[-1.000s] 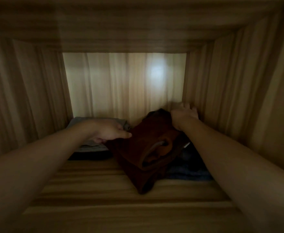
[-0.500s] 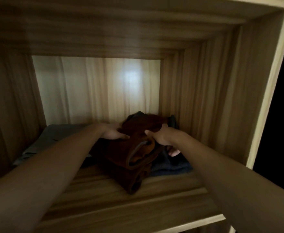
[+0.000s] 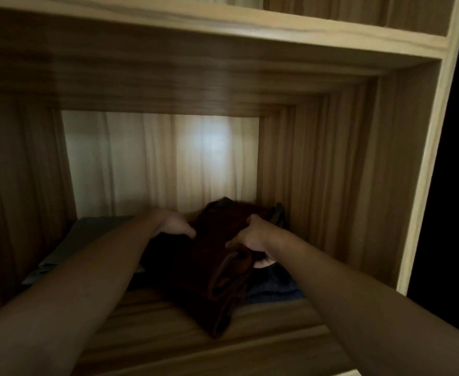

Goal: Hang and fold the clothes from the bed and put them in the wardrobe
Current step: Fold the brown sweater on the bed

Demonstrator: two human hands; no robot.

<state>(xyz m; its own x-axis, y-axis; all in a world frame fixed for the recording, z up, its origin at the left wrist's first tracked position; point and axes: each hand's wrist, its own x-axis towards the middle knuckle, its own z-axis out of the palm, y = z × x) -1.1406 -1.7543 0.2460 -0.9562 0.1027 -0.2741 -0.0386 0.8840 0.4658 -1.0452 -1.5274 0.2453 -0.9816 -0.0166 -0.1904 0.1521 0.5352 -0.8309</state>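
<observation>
Wardrobe [image 3: 331, 185] compartment of pale wood grain, dimly lit, with one bright patch on the back panel. On its shelf [image 3: 168, 329] lie three folded items. A dark red-brown garment [image 3: 217, 267] sits at centre-right, its near corner overhanging towards the shelf front. A grey folded garment [image 3: 87, 234] lies flat at the left, towards the back. A dark blue garment [image 3: 274, 283] lies under the red-brown one at the right, only its near edge showing.

Left hand [image 3: 174, 226] rests palm down on the red-brown garment's left upper edge, fingers curled over the cloth. Right hand [image 3: 250, 234] is clenched on the garment's right upper fold, thumb on top and fingertips tucked beneath.

Both forearms cross the lower frame and hide parts of the shelf and the grey garment. Rear of the pile is too dark to make out. Space right of the wardrobe is black.
</observation>
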